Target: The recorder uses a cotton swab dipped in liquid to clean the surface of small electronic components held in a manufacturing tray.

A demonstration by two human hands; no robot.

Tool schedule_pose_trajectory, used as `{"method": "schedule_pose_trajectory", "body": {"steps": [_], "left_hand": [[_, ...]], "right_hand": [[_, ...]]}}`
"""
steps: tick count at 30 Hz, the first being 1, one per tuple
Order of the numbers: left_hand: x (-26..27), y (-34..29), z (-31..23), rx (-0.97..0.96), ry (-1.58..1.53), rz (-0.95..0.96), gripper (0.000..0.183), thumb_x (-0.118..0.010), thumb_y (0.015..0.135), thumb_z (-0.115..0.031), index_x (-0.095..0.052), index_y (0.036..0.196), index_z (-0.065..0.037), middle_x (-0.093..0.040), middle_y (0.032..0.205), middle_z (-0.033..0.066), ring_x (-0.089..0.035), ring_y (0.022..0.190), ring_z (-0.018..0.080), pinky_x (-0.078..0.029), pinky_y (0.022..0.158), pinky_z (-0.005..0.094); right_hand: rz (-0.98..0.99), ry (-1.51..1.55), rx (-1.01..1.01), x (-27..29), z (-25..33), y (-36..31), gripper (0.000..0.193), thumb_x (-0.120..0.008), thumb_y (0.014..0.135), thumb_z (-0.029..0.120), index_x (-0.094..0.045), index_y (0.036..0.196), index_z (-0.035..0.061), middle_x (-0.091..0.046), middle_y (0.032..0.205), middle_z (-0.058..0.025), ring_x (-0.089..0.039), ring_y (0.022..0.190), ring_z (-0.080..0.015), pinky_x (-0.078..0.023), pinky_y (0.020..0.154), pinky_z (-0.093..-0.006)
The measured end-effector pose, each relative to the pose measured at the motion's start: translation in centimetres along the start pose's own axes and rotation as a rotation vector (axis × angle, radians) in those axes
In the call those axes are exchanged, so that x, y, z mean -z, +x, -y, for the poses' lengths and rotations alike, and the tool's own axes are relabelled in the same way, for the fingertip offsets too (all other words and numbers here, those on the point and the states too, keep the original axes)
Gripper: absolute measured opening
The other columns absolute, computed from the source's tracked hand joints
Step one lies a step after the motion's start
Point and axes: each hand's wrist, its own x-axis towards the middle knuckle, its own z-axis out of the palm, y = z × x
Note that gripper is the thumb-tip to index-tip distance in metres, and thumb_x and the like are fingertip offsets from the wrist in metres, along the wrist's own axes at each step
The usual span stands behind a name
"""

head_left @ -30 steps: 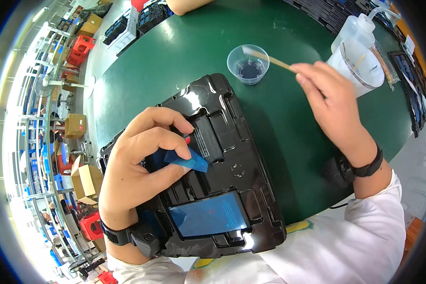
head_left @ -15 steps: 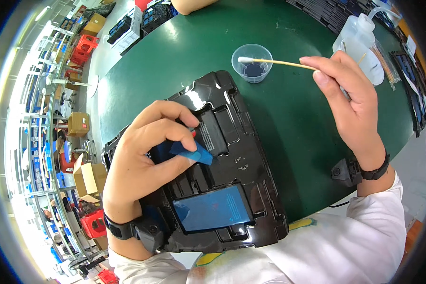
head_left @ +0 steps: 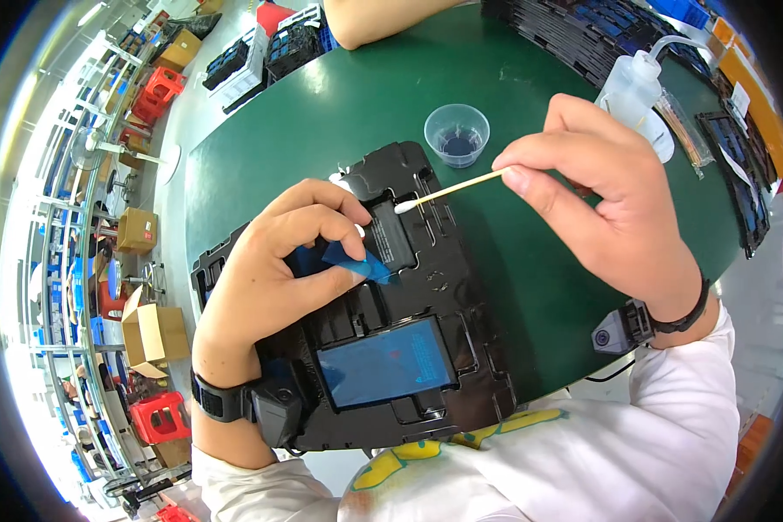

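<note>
Between the thumb and forefinger of my right hand (head_left: 605, 191) is a cotton swab (head_left: 457, 188) with a yellowish stick. Its white tip is over the upper part of a black tray (head_left: 487, 348), beside a dark flat piece with small print (head_left: 393, 237); I cannot tell whether it touches. My left hand (head_left: 283, 261) reaches over the tray and pinches a blue translucent film (head_left: 376, 268). Nearer me, a flat rectangular piece with a blue film face (head_left: 387, 364) lies in a tray recess. Part of the tray is hidden under my left hand.
Beyond the tray stands a clear plastic cup (head_left: 457, 137) with some liquid. A squeeze bottle (head_left: 631, 87) and a bag of swabs (head_left: 683, 130) are at the right. Stacked black trays (head_left: 574, 43) lie at the far right; another person's arm (head_left: 383, 17) rests at the far edge.
My right hand has brought the swab from over the cup leftward and nearer, to above the tray. My left hand keeps its pinch on the blue film.
</note>
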Motion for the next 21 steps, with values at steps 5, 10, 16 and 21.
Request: {"method": "schedule_pose_trajectory", "body": {"steps": [5,10,16,21], "left_hand": [[0.23,0.25,-0.02,-0.045,0.04,0.036,0.019,-0.07,0.068,0.001,-0.065,0.083,-0.008,-0.06,0.103,0.0015,-0.055,0.087,0.0127,-0.042,0.073,0.0242],[0.22,0.23,0.0,-0.014,0.042,0.038,0.018,-0.07,0.068,0.0,-0.065,0.083,-0.009,-0.06,0.104,0.0011,-0.055,0.088,0.012,-0.042,0.073,0.0239],[0.01,0.14,0.19,-0.011,0.014,0.0,0.019,-0.068,0.061,0.0,-0.062,0.078,-0.007,-0.06,0.104,0.0022,-0.052,0.087,0.0112,-0.038,0.074,0.0233],[0.0,0.2,0.24,-0.02,0.027,0.002,0.02,-0.067,0.06,0.0,-0.062,0.078,-0.007,-0.06,0.103,0.0023,-0.052,0.087,0.011,-0.038,0.073,0.0233]], "right_hand": [[0.003,0.008,0.019,-0.66,-0.2,-0.3,0.006,-0.067,0.082,0.001,-0.067,0.087,0.0002,-0.044,0.07,-0.0052,-0.044,0.063,-0.0151,-0.033,0.054,-0.0273],[-0.006,0.007,0.022,-0.81,-0.18,-0.28,0.006,-0.067,0.081,0.001,-0.067,0.087,0.0,-0.045,0.07,-0.0055,-0.044,0.062,-0.0158,-0.033,0.054,-0.0286],[0.035,0.033,0.035,-0.77,-0.27,-0.24,0.006,-0.067,0.08,0.0,-0.067,0.086,-0.0002,-0.044,0.07,-0.0052,-0.043,0.062,-0.0158,-0.032,0.054,-0.0285],[0.056,0.06,0.024,-0.45,-0.09,-0.3,0.006,-0.067,0.08,-0.001,-0.066,0.086,-0.0002,-0.045,0.07,-0.0051,-0.042,0.062,-0.0156,-0.032,0.054,-0.0284]]}}
